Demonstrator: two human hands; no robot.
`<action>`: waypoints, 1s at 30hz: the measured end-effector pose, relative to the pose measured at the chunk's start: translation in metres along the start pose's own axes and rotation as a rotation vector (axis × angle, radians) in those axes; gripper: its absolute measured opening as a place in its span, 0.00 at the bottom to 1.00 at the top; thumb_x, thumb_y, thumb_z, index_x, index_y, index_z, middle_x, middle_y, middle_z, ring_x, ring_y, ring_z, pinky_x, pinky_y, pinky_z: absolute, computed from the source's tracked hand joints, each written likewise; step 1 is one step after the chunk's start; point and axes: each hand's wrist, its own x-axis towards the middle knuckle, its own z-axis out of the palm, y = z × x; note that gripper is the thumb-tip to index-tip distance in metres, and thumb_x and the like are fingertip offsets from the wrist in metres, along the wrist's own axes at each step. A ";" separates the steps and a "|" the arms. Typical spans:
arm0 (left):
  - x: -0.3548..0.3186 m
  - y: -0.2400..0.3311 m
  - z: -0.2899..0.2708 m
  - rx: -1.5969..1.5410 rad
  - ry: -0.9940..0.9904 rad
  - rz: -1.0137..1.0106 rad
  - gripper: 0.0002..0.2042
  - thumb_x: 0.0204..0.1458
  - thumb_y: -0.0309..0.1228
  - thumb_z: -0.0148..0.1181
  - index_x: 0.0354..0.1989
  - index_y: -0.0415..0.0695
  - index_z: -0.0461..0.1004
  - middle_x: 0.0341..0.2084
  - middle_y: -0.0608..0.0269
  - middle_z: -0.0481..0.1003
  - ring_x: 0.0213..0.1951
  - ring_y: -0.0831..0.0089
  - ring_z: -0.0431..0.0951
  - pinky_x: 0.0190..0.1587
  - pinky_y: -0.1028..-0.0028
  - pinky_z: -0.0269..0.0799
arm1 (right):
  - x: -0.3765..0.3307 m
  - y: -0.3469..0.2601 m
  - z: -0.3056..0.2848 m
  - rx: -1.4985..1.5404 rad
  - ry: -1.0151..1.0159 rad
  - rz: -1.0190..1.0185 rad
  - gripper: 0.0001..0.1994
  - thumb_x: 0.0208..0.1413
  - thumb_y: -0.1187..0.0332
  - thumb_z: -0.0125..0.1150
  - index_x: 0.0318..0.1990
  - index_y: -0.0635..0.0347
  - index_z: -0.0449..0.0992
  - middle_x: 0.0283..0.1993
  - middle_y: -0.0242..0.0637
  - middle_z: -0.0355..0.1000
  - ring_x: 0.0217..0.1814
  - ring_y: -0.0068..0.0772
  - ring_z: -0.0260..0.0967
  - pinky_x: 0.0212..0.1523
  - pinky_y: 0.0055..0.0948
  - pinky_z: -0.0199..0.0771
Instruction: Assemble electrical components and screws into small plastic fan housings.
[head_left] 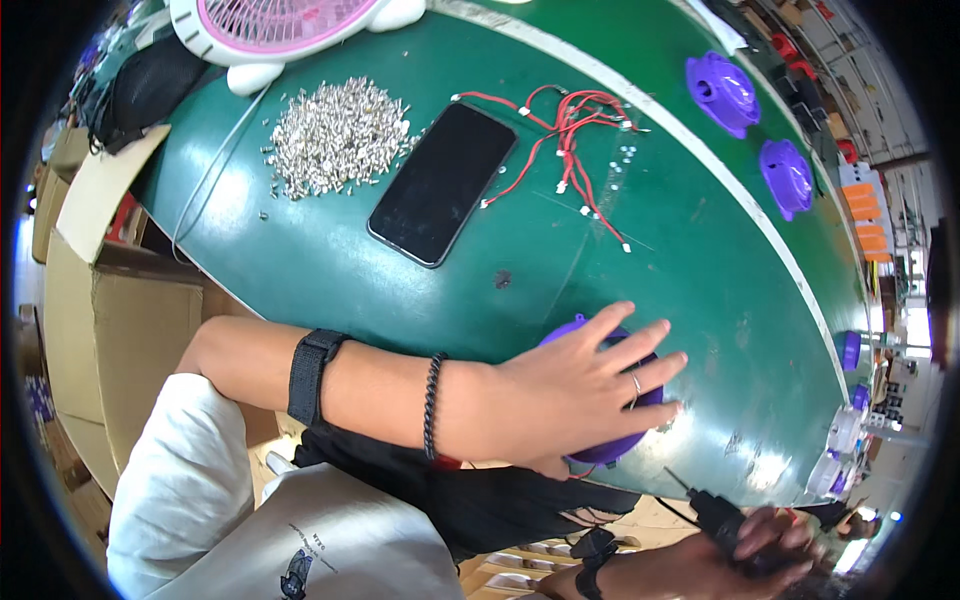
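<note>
My left hand (570, 395) lies over a round purple plastic housing (575, 328) near the table's front edge, its fingers spread across it. Most of the housing is hidden under the palm; a bit of red wire shows at its lower rim. At the lower right, my right hand (765, 545) is closed around a black electric screwdriver (715, 512), with its thin bit pointing up and left toward the housing. The bit is apart from the housing. Part of the right hand is blurred and dark.
On the green table (330, 280) are a pile of small metal screws (340, 135), a black phone (443, 185) and red wires (570, 130) with white connectors. A pink-and-white fan (280, 25) stands at the back. Purple housings (722, 95) lie beyond a white strip; a cardboard box (140, 330) is left.
</note>
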 end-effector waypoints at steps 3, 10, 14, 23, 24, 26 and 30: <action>-0.002 -0.007 -0.004 0.021 -0.105 -0.027 0.49 0.37 0.50 0.78 0.71 0.52 0.62 0.67 0.51 0.60 0.67 0.48 0.60 0.65 0.49 0.59 | 0.021 0.031 0.035 -0.465 0.666 -0.019 0.17 0.69 0.64 0.54 0.60 0.63 0.65 0.51 0.35 0.70 0.33 0.20 0.61 0.41 0.28 0.64; -0.005 0.004 -0.033 0.117 -0.040 -0.043 0.47 0.38 0.45 0.77 0.71 0.50 0.62 0.65 0.48 0.60 0.64 0.45 0.62 0.59 0.49 0.66 | 0.017 0.016 0.012 -0.515 0.730 0.022 0.23 0.72 0.67 0.50 0.69 0.68 0.59 0.55 0.42 0.70 0.40 0.27 0.62 0.51 0.34 0.65; 0.005 -0.007 -0.064 0.117 -0.017 -0.092 0.48 0.41 0.48 0.75 0.73 0.50 0.59 0.66 0.43 0.59 0.65 0.41 0.60 0.63 0.44 0.64 | 0.000 0.011 0.001 -0.608 0.728 0.098 0.22 0.72 0.69 0.49 0.70 0.68 0.60 0.56 0.41 0.71 0.44 0.26 0.63 0.54 0.33 0.66; 0.097 -0.105 -0.106 0.187 -0.057 -0.281 0.49 0.42 0.58 0.73 0.72 0.47 0.60 0.65 0.43 0.63 0.64 0.42 0.64 0.65 0.52 0.65 | -0.058 0.041 0.001 -0.495 0.744 0.213 0.23 0.71 0.72 0.51 0.71 0.63 0.60 0.59 0.41 0.70 0.50 0.27 0.66 0.59 0.34 0.67; 0.094 -0.099 -0.099 0.132 -0.020 -0.213 0.49 0.42 0.57 0.73 0.72 0.47 0.60 0.65 0.42 0.63 0.64 0.42 0.64 0.66 0.52 0.64 | -0.071 0.056 0.002 -0.489 0.780 0.298 0.26 0.67 0.73 0.56 0.71 0.62 0.60 0.59 0.42 0.70 0.52 0.29 0.67 0.59 0.34 0.68; 0.077 -0.078 -0.085 0.079 0.043 -0.055 0.49 0.43 0.56 0.72 0.72 0.45 0.60 0.64 0.40 0.63 0.65 0.41 0.63 0.67 0.54 0.63 | -0.085 0.077 0.025 -0.429 0.824 0.475 0.30 0.62 0.73 0.62 0.71 0.61 0.60 0.58 0.44 0.71 0.56 0.33 0.68 0.61 0.35 0.68; 0.056 -0.022 -0.066 0.026 0.006 0.019 0.49 0.42 0.54 0.73 0.73 0.47 0.59 0.66 0.41 0.60 0.66 0.40 0.61 0.66 0.48 0.64 | -0.064 0.071 0.067 -0.531 0.584 0.497 0.25 0.62 0.72 0.64 0.65 0.63 0.66 0.56 0.43 0.73 0.57 0.33 0.70 0.60 0.34 0.68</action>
